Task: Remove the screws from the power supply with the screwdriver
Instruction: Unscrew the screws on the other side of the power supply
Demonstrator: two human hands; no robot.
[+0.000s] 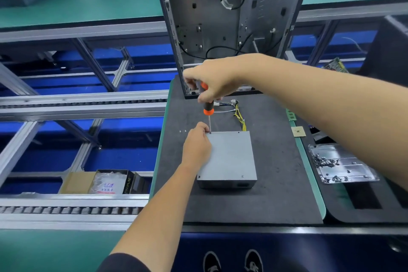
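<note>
I see the power supply (229,157) flat on the dark worktop (276,183), my right hand (212,81) in a closed grip on the screwdriver (208,107), left hand (196,146) pinching at the far-left corner screw; a tilted tip could slip out and strip the head
</note>
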